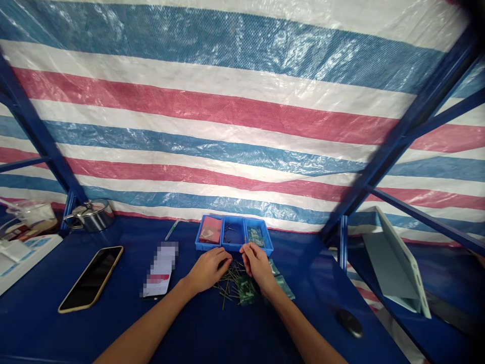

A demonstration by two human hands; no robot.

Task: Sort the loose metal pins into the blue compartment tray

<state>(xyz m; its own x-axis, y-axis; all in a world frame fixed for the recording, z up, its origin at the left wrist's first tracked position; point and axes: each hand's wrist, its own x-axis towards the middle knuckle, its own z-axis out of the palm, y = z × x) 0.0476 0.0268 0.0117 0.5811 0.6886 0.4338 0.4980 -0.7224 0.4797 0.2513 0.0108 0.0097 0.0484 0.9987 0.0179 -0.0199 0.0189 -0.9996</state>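
Observation:
My left hand (209,269) is over the left side of a loose pile of thin, dark metal rods (226,289). Its fingers are curled together, and whatever they hold is hidden. My right hand (258,267) pinches a thin rod (245,239), its tip just showing above the fingers, at the front edge of a blue divided tray (234,247). A pink piece (210,230) fills much of the tray's left compartment. A few thin rods lie in the middle one, and small clear bags (256,235) in the right. Greenish plastic bags (248,290) lie beneath my right wrist.
Left of my hands are a phone with a lit screen (158,273), a dark phone (91,279), a pen (172,230), a metal pot (93,216) and a power strip (28,260). To the right are a black mouse (349,322) and a propped tablet (401,263).

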